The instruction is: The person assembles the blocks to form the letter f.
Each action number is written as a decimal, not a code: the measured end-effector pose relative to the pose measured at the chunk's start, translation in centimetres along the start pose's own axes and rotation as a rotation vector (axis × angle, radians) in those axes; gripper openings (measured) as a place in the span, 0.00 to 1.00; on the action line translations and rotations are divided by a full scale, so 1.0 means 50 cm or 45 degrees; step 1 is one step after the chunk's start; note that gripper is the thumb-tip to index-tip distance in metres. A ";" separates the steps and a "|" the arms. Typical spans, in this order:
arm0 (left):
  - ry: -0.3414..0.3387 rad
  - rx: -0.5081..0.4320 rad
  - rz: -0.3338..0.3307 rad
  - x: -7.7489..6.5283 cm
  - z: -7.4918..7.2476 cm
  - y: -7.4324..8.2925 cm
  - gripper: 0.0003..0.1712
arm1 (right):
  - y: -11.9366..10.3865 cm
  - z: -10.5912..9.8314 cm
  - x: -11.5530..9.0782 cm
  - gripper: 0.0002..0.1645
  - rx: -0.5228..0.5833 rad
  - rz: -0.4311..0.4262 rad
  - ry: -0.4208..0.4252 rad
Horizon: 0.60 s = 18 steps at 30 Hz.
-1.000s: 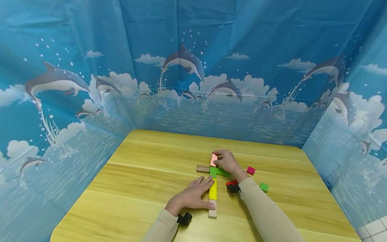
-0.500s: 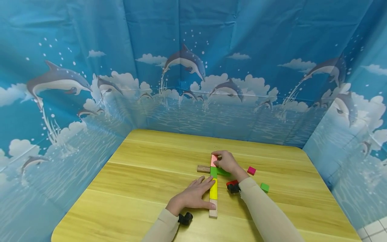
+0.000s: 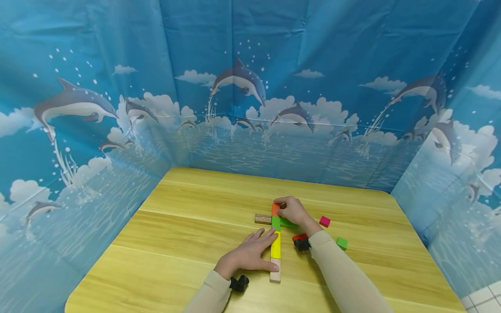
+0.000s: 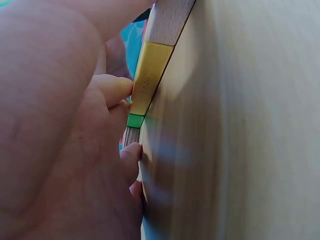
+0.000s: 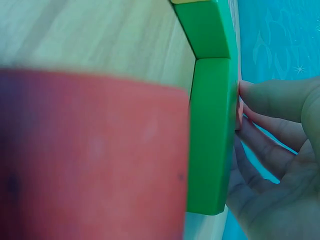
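Observation:
My right hand [image 3: 294, 212] pinches an orange block [image 3: 275, 210] at the far end of a row of wooden blocks. In the right wrist view only a thin edge of that orange block [image 5: 239, 115] shows beside the thumb. Below it in the row come a green block [image 3: 275, 224], a yellow block [image 3: 275, 248] and a pale wood block [image 3: 275, 276]. My left hand [image 3: 250, 253] rests with fingers spread, fingertips at the yellow block and thumb on the pale one. A brown block [image 3: 262, 219] and a second green block [image 3: 288, 223] stick out sideways from the row.
A red block [image 3: 300, 237] lies by the right wrist, partly hidden by the black wrist camera [image 3: 302, 245]. Farther right on the wooden table [image 3: 172, 243] are a magenta block [image 3: 325, 221] and a small green block [image 3: 342, 243]. A dolphin-print curtain [image 3: 250, 139] surrounds the back and sides.
The block in my right hand has shifted slightly toward the green block, and its top now looks orange instead of pink. My left hand has stayed in place.

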<state>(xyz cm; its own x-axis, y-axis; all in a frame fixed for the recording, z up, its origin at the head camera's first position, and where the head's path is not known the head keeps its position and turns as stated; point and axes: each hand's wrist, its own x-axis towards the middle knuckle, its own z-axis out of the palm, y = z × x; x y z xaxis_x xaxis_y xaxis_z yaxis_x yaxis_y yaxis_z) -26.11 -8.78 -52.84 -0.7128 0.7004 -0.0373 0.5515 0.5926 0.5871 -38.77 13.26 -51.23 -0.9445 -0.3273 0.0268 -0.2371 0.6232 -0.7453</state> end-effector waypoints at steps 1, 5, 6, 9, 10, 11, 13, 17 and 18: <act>-0.001 0.000 -0.001 0.000 -0.001 0.001 0.54 | 0.001 0.000 0.000 0.26 0.000 -0.004 0.004; -0.004 -0.002 -0.001 -0.002 -0.003 0.004 0.54 | 0.003 0.003 0.001 0.26 0.003 -0.009 0.014; -0.004 -0.002 -0.001 -0.002 -0.003 0.004 0.54 | 0.002 0.003 0.000 0.26 0.006 -0.010 0.014; -0.005 0.002 -0.005 -0.003 -0.003 0.004 0.54 | -0.003 0.004 -0.003 0.26 0.024 -0.008 0.014; -0.004 0.007 -0.007 -0.004 -0.003 0.004 0.54 | -0.005 0.004 -0.004 0.26 0.025 -0.012 0.018; -0.004 0.011 -0.008 -0.004 -0.002 0.003 0.54 | -0.008 0.003 -0.005 0.26 0.022 -0.015 0.022; -0.004 0.014 -0.012 -0.003 -0.001 0.002 0.54 | -0.016 0.000 -0.009 0.26 0.019 -0.016 0.035; -0.008 0.011 -0.009 0.001 -0.001 0.002 0.54 | -0.031 -0.010 -0.020 0.26 -0.005 -0.027 0.074; -0.006 0.010 -0.009 0.002 -0.001 0.002 0.54 | -0.035 -0.013 -0.023 0.26 -0.010 -0.031 0.087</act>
<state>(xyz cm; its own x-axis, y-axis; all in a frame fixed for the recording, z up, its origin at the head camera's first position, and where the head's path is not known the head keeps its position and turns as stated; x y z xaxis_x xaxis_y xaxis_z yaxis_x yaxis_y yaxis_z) -26.17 -8.70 -52.74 -0.7147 0.6979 -0.0458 0.5495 0.6007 0.5807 -37.44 13.02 -49.53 -0.9517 -0.2933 0.0904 -0.2616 0.6213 -0.7386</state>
